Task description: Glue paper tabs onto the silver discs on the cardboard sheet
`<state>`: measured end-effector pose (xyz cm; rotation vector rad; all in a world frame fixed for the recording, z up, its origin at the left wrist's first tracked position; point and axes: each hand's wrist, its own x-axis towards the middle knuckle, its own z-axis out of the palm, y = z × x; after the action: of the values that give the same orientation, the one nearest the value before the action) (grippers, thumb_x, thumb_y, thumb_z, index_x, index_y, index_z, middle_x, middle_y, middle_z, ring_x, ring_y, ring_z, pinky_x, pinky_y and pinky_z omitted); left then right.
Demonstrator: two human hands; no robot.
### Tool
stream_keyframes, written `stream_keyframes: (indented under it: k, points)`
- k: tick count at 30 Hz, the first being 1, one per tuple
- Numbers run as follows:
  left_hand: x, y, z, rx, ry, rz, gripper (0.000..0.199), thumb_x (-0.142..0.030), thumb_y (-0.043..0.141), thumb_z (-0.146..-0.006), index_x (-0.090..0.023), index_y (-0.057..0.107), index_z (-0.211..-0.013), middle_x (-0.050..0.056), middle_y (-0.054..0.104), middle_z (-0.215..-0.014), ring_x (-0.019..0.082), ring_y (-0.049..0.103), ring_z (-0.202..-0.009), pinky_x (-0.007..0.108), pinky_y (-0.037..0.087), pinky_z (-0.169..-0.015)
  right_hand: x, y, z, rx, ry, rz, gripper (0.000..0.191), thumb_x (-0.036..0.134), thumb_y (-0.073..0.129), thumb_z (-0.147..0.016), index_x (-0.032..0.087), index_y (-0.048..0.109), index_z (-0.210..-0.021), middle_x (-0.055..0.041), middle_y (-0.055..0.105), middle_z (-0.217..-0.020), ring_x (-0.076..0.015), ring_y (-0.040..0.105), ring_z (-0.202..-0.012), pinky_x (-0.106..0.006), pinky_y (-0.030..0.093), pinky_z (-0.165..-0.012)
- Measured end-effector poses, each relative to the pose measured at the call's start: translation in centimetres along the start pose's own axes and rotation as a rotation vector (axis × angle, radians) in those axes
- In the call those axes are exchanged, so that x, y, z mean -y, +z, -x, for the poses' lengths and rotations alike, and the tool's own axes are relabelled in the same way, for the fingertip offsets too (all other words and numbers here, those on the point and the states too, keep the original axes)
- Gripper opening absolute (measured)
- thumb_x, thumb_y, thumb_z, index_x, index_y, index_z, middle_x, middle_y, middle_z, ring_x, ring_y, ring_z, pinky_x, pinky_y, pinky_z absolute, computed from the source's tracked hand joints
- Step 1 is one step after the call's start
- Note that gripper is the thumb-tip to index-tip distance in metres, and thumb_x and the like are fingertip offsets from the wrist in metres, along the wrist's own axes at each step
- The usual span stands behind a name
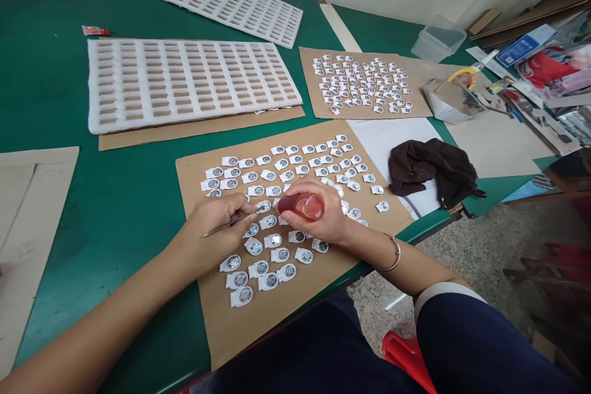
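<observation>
My left hand [210, 231] is closed on a thin pair of metal tweezers [224, 226]. Their tip points at one of the small round metal pieces on white tabs [263, 207]. Wrapped round a reddish squeeze bottle [305, 205] is my right hand [327, 218]; the bottle is tipped with its base towards me, its narrow end just right of the tweezers' tip. Whether the two touch I cannot tell. Loose rows of the same tabbed pieces cover a brown cardboard sheet [253, 338] beneath both hands, which hide some of them.
A second cardboard sheet [311, 83] with many tabbed pieces lies behind. White slotted foam trays [184, 83] rest at the back left. On the right are a dark brown cloth [431, 166], a clear container [438, 40] and yellow-handled scissors [464, 72]. The green table's front edge [425, 231] runs near my right forearm.
</observation>
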<state>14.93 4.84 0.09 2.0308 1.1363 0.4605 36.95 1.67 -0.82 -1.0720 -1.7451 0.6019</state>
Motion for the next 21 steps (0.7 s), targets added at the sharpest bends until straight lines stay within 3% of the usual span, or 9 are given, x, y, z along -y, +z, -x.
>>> stream_keyframes:
  k: [9,21]
  points:
    - [0.3,0.13,0.1,-0.013,0.004,0.02,0.014,-0.03,0.056,-0.083,-0.021,0.062,-0.074,-0.002,0.065,-0.066,0.014,0.057,-0.058,0.025,0.039,-0.053,-0.05,0.02,0.11,-0.018,-0.056,-0.017,0.027,0.024,0.075,-0.071,0.021,0.061,-0.093,-0.0042,0.066,-0.086,-0.0163,0.063,-0.079,-0.033,0.055,-0.072]
    - [0.3,0.15,0.16,-0.006,-0.026,0.021,0.018,-0.033,0.056,-0.084,-0.021,0.062,-0.073,-0.001,0.065,-0.066,0.014,0.057,-0.06,0.025,0.04,-0.053,-0.07,0.06,0.23,-0.044,-0.022,0.001,0.025,0.024,0.075,-0.071,0.021,0.062,-0.093,-0.0028,0.067,-0.084,-0.016,0.064,-0.08,-0.032,0.055,-0.073]
